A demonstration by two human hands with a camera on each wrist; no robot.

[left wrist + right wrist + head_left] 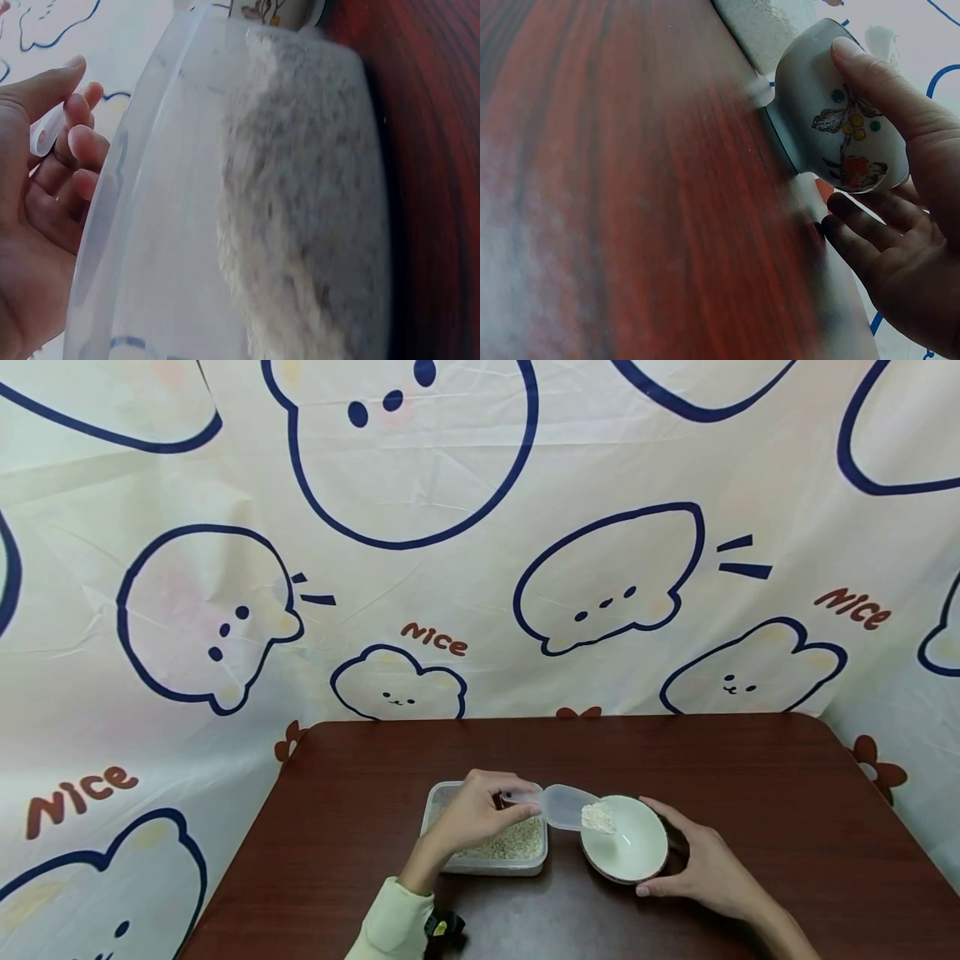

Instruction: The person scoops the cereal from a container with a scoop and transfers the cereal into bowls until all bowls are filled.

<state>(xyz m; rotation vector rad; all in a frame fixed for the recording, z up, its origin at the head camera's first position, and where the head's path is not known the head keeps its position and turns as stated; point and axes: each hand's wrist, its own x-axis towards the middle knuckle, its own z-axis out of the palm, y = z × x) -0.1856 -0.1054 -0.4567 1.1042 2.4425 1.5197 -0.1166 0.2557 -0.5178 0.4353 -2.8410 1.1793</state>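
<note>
The left hand (472, 814) holds a clear plastic scoop (567, 807) by its short handle. The fingers (79, 142) curl round that handle, so the grip is tight on the scoop. The scoop is held out flat over the bowl (637, 852), I think so the pale powder (597, 817) in its front end drops in and not on the desk (750, 777). The powder sits just past the fingers, at the far tip of the scoop, over the left side of the bowl.

The right hand (705, 864) is on the right side of the bowl. The thumb and fingers wrap partly round its outer wall, so this grip holds the bowl. That likely keeps the bowl from sliding. The right wrist view shows the bowl has little fruit and leaf pictures on its side.

A clear plastic box (450, 860) with more pale grainy stuff sits under the left hand, just beside the bowl. It stays close so the scoop has only a short way to go.

A cloth with cartoon bears (600, 585) hangs behind the desk.
</note>
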